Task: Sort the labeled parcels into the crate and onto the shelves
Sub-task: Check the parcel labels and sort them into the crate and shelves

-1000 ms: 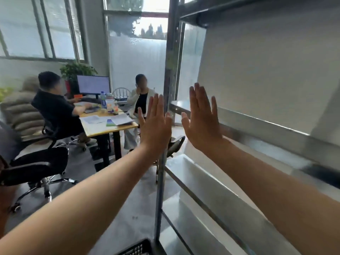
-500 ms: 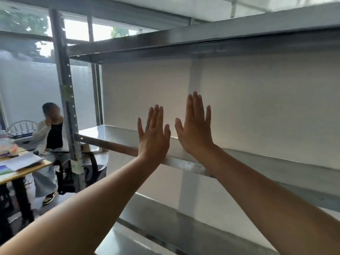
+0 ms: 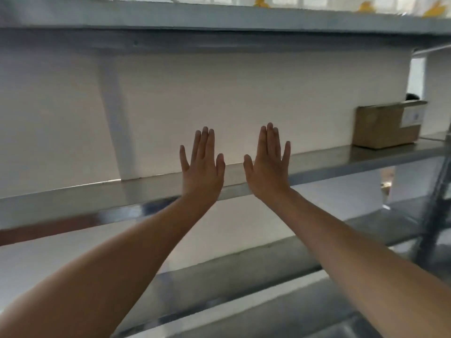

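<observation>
**Both hands raised flat before the middle shelf, one parcel at its far right**

Only the backs of the hands are seen, as the palms are turned away. Both forearms are cut off by the lower edge of the view. Whether either hand touches the shelf cannot be told. The white label [image 3: 412, 117] on the parcel [image 3: 383, 125] is too blurred to be read, and a dark shape just behind the parcel cannot be made out. Yellow shapes [image 3: 261, 1] on the upper shelf [image 3: 219, 18] are cropped by the top edge. The left end of the middle shelf [image 3: 97, 193] is smeared by motion.

Half a second ago the view was turned further left, and a window, a seated person and a desk corner were seen there. Now the view is filled by the shelving and the white wall [image 3: 244, 93] behind it, and the parcel has come into sight. The hands are kept in the same raised pose, set a little further apart.

The left hand [image 3: 202, 167] and the right hand [image 3: 267, 167] are held up side by side on outstretched arms, in front of the middle shelf's front edge. The fingers are straight, close together and pointing up, the thumbs are spread toward each other, and nothing is held. The parcel, a brown cardboard box, stands on the middle shelf at its far right, well apart from both hands and near the grey upright post [image 3: 439, 203]. A lower shelf [image 3: 244, 272] is seen beneath the arms.
</observation>
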A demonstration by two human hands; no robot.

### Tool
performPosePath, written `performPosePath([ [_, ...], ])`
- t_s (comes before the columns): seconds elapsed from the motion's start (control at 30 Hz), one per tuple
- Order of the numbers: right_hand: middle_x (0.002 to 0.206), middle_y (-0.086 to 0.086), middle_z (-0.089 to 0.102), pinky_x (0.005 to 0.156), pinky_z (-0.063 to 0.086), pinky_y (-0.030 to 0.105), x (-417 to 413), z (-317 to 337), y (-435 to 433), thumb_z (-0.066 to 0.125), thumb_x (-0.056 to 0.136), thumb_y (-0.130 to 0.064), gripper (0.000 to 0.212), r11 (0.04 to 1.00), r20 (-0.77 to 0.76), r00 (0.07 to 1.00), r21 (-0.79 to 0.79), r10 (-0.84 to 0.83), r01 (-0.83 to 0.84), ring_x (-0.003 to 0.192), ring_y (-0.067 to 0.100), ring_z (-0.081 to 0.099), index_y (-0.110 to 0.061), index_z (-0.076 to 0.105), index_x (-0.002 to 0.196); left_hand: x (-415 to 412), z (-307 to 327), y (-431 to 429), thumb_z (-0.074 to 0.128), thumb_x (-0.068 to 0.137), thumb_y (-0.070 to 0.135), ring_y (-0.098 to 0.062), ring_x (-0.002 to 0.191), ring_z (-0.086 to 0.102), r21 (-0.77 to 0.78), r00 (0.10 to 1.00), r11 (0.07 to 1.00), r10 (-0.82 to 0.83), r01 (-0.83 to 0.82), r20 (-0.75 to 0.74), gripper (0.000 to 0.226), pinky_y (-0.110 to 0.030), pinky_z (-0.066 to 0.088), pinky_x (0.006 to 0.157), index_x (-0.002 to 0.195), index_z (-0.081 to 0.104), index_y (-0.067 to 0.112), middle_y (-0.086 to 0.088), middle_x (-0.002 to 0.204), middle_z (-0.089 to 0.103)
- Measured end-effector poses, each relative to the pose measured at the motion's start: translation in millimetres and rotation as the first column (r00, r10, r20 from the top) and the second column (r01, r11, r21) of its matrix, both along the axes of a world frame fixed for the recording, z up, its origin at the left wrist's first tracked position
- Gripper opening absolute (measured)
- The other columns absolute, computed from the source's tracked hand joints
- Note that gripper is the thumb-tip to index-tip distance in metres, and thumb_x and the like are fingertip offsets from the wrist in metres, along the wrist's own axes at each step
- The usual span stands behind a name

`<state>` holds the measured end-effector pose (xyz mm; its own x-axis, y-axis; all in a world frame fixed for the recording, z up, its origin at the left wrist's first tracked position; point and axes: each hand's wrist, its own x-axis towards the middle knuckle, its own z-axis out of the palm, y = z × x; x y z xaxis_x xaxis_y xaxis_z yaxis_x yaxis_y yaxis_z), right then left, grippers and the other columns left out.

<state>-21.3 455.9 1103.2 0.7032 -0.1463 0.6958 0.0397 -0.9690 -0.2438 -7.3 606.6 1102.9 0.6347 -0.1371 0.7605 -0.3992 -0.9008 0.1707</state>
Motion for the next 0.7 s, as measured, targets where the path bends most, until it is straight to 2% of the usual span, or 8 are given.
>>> performPosePath([
  [0.17,0.164,0.008,-0.016,0.121,-0.008,0.050,-69,-30,-84,0.024,0.104,-0.039,0.069,0.968,-0.061,0.967,-0.062,-0.247,0.243,0.151,0.019,-0.015,-0.005,-0.009,0.155,-16,-32,-73,0.021,0.106,0.033,-0.010,0.152,-0.008,0.042,0.972,0.974,-0.220,0.224,-0.080,0.058,-0.046,-0.008,0.122,0.158,0.001,0.017,0.004,0.166,-0.004],
  [0.27,0.163,0.007,-0.017,0.121,-0.009,0.049,-122,-44,-141,0.021,0.104,-0.041,0.069,0.893,-0.143,0.881,-0.084,-0.450,0.442,0.151,0.020,-0.014,-0.007,-0.012,0.155,-40,-50,-131,0.027,0.106,0.029,-0.011,0.152,-0.005,0.003,0.909,0.916,-0.397,0.401,-0.126,0.058,-0.045,-0.009,0.120,0.158,0.004,0.016,0.003,0.166,-0.001],
  [0.4,0.164,0.008,-0.016,0.120,-0.013,0.048,-200,-78,-211,0.021,0.103,-0.042,0.071,0.789,-0.203,0.763,-0.112,-0.613,0.604,0.151,0.021,-0.014,-0.006,-0.011,0.155,-83,-82,-206,0.027,0.106,0.029,-0.012,0.152,-0.005,-0.012,0.802,0.817,-0.568,0.576,-0.183,0.059,-0.047,-0.009,0.122,0.158,0.004,0.016,0.001,0.166,0.001],
  [0.5,0.164,0.007,-0.013,0.121,-0.009,0.051,-253,-94,-252,0.023,0.103,-0.042,0.071,0.706,-0.236,0.675,-0.077,-0.699,0.704,0.151,0.020,-0.012,-0.006,-0.009,0.156,-120,-104,-265,0.031,0.104,0.025,-0.012,0.152,-0.004,-0.041,0.716,0.740,-0.661,0.671,-0.226,0.059,-0.049,-0.006,0.122,0.158,0.007,0.016,0.002,0.166,0.002],
  [0.7,0.164,0.005,-0.016,0.120,-0.012,0.049,-327,-129,-327,0.020,0.104,-0.045,0.070,0.580,-0.302,0.536,-0.071,-0.788,0.812,0.151,0.019,-0.015,-0.008,-0.011,0.156,-191,-153,-379,0.032,0.104,0.027,-0.012,0.152,-0.005,-0.085,0.549,0.609,-0.759,0.788,-0.351,0.061,-0.050,-0.009,0.120,0.158,0.006,0.015,0.003,0.166,0.002],
])
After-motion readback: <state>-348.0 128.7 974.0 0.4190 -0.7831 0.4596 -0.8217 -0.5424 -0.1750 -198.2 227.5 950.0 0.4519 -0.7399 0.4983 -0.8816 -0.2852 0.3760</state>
